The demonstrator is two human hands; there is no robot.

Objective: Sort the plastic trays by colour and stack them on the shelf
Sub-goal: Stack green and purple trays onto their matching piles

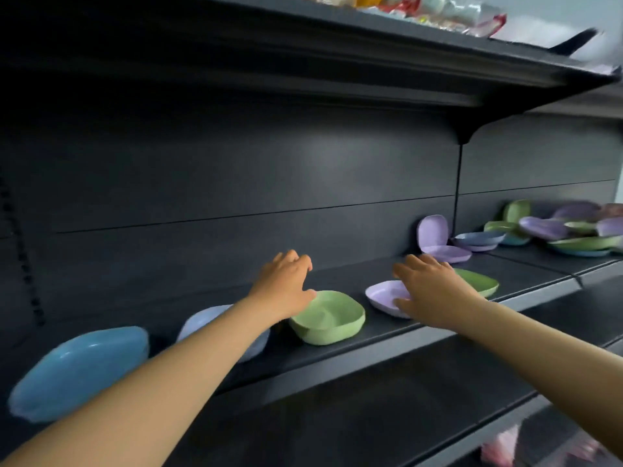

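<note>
On the dark shelf stand a blue tray at the left, a pale lilac-blue one partly behind my left forearm, and a green tray in the middle. My left hand hovers at the green tray's far left rim, fingers loosely spread, holding nothing. To the right lie a lilac tray and a flat green tray. My right hand reaches over the lilac tray with its thumb at the near rim; a firm grip is not visible.
A lilac tray leans on the back wall above another lilac one. A mixed heap of green, lilac and blue trays fills the shelf's far right. An upper shelf overhangs; lower shelves jut out below.
</note>
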